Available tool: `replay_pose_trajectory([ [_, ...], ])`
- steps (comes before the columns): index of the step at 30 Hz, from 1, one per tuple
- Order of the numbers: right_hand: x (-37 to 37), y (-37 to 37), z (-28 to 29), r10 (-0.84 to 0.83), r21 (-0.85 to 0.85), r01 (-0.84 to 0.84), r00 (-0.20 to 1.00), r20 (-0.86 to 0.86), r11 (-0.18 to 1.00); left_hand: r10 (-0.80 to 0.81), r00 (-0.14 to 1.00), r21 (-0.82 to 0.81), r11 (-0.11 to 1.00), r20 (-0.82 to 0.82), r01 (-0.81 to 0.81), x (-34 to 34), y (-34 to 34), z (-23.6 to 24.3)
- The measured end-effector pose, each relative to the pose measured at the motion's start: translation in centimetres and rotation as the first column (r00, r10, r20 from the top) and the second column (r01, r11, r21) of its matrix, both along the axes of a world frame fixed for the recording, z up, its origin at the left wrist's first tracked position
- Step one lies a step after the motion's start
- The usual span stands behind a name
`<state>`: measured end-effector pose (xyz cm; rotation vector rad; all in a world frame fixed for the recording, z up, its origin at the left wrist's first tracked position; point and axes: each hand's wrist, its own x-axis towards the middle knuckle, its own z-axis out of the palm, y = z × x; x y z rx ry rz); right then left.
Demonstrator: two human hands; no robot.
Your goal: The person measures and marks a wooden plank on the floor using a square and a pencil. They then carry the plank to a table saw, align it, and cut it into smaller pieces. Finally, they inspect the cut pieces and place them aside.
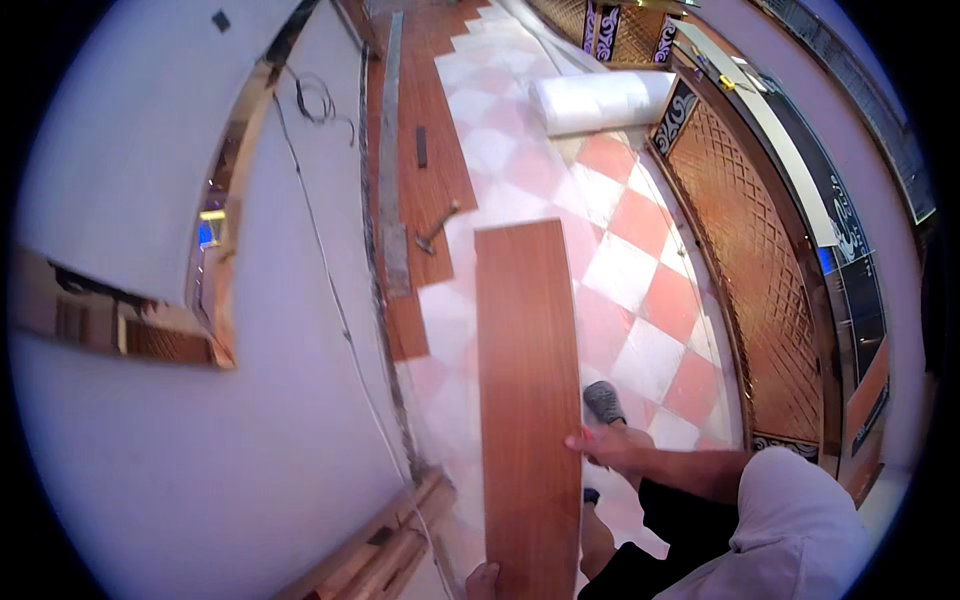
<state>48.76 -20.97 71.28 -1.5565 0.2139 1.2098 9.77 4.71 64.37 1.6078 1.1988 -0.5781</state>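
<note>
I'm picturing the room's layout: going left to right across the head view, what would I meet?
Coiled cable, long grey strip, hammer, reddish-brown plank, right hand, large lattice panel.

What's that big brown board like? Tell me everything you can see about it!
The board is long, flat and reddish-brown, with straight edges, a squared far end and fine, wood-like grain. It points away from the person, above the checkered floor. The right hand grips its right edge; the left hand is at its left edge, lower down. Its near end is out of view.
</note>
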Motion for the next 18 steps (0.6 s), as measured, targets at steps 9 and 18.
replay_pose_trajectory([
  [9,12.2,-3.4,12.0,0.466,0.092,-0.516,0.825,0.32,0.852,0.267,0.952,-0.301,0.93,0.153,-0.212,26.0,-5.0,7.7],
  [18,38.9,0.5,19.6,0.387,0.526,-0.503,0.864,0.322,0.686,0.357,0.924,-0.344,0.892,0.141,-0.292,40.1,-5.7,7.9],
])
